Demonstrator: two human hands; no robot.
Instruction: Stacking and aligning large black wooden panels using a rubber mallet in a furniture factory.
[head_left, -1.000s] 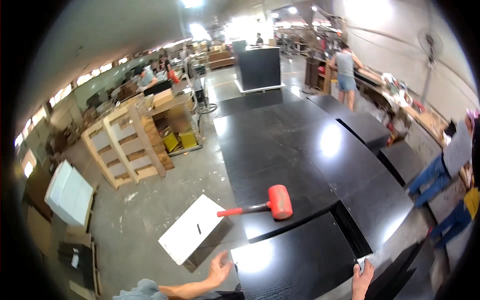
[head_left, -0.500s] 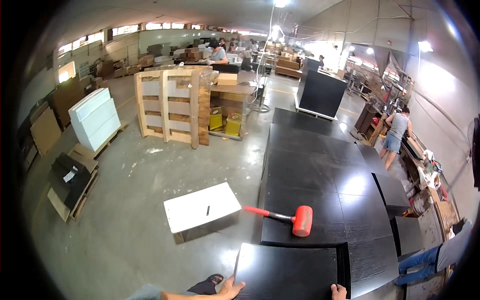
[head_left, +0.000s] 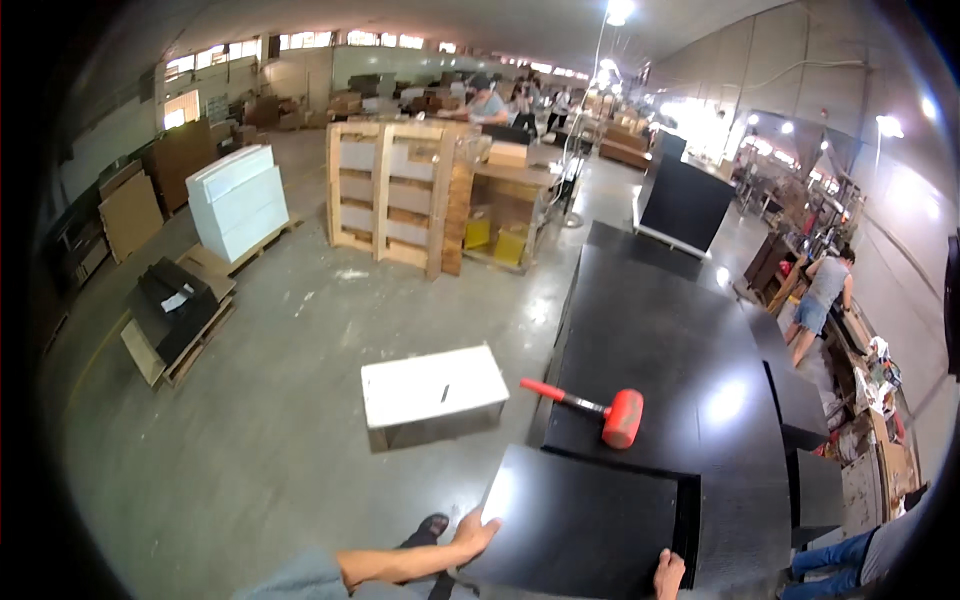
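Observation:
A flat black panel [head_left: 580, 522] lies at the lower middle, on or set into a larger black surface. My left hand [head_left: 476, 534] grips its left edge, thumb on top and the other fingers out of sight beneath. My right hand [head_left: 668, 574] is closed over the panel's near right edge, close to a dark gap along that side. Just beyond the panel, a mallet [head_left: 623, 418] with a red head and a red-and-black handle rests on the long black surface [head_left: 660, 340]. Its handle end points left, past the edge.
Left of the black surface stands a low white-topped table [head_left: 430, 385] with a small dark stick on it. Farther off are a wooden pallet [head_left: 385, 200] on edge and white stacked boards [head_left: 240, 205]. Two people [head_left: 822, 295] [head_left: 870, 555] are along the right side.
My view has turned, so most things appear farther right in it. Both hands still hold the panel's edges and sit higher in view, with more of my left forearm showing. The mallet still lies there.

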